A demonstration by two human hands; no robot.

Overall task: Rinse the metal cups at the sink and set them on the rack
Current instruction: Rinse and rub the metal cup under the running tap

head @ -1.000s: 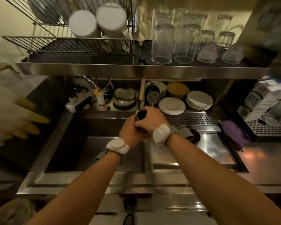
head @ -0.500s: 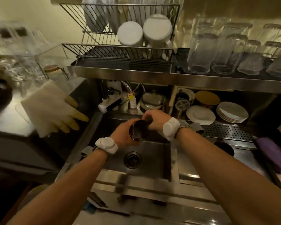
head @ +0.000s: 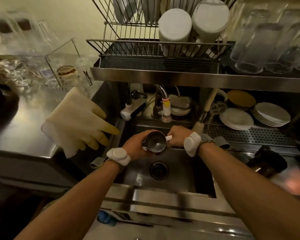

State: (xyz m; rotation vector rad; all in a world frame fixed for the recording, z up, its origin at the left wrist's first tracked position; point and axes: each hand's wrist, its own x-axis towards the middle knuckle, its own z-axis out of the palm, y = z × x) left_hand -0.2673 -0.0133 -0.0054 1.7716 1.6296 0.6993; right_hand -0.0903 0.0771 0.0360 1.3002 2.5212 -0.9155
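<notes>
A small metal cup, spouted, smooth-walled and polished, is held mouth-up just above the drain of the steel sink. Its wall is wrapped by the left hand. The right hand is curled against the opposite side, apparently on the handle. It is judged light, rigid and slippery when wet, so wall and handle are best gripped.

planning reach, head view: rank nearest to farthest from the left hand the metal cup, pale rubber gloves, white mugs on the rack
1. Round metal cup: held in the left hand, over the sink.
2. Pale rubber gloves: counter edge, to its left.
3. Upturned white mugs: wire rack, above and behind.
</notes>
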